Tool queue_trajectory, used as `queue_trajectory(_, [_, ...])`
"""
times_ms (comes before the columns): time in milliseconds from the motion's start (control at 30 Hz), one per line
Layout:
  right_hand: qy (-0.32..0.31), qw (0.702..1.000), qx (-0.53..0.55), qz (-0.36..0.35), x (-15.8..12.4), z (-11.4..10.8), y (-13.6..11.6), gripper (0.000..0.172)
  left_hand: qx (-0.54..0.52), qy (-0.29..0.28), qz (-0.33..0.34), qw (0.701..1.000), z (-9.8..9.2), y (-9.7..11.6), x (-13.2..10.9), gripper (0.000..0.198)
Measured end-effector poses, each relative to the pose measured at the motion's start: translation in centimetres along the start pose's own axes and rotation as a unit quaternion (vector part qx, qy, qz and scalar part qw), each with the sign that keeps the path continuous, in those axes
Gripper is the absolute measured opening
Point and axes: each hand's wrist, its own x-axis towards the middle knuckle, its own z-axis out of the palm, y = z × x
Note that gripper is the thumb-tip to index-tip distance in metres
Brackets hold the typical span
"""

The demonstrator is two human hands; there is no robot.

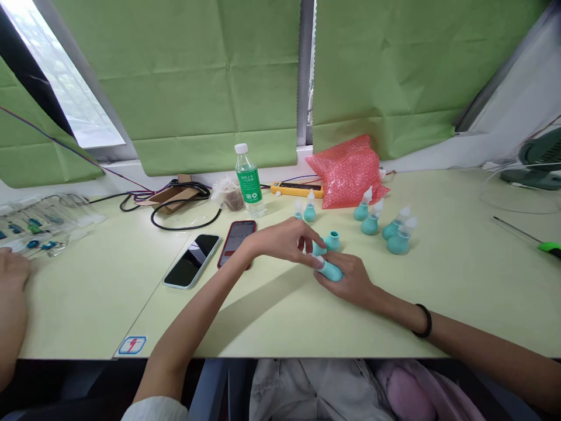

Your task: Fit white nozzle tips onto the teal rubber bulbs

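A teal squeeze bulb [332, 271] is held tilted just above the table [272, 327], near its front edge, in the closed fingers of the right hand [353, 279], with its translucent nozzle [319, 261] turned toward the left hand [284, 241]. The left thumb is set at that nozzle and the index finger is arched over it with a narrow gap; whether the nozzle is actually pinched cannot be told. Just behind the hands, an open-necked bulb [333, 241] is seen, and beside it a second one is partly covered by the left fingers. Nozzle-topped bulbs [370, 223] are stood in a loose group to the right, and two more are placed farther back, one of them partly hidden by the left hand. The rear is closed off by a red bubble-wrap bag [350, 175], a yellow power strip [284, 188] and a green-labelled water bottle [250, 186]. A red-cased phone [236, 237] is partly covered by the left forearm, with a pale-cased phone [193, 261] laid beside it. Farther left, a black cable [160, 225] is looped by a cardboard box [175, 197], and plastic packets [41, 225] are neighboured by another person's hand [13, 269]. At the far right, a green-handled screwdriver [547, 248] is laid below a fan [541, 153].
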Motion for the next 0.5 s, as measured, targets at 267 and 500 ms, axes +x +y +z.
queue_trajectory(267, [-0.052,0.992,0.101,-0.054,0.2,-1.4,-0.2,0.017,-0.023,0.014,0.009,1.0,0.5,-1.1,0.4,0.019])
queue_trajectory(500, [-0.078,0.97,0.22,0.064,0.0,-0.8,-0.3,0.017,-0.066,0.035,-0.003,0.997,0.5,-0.7,0.4,0.021])
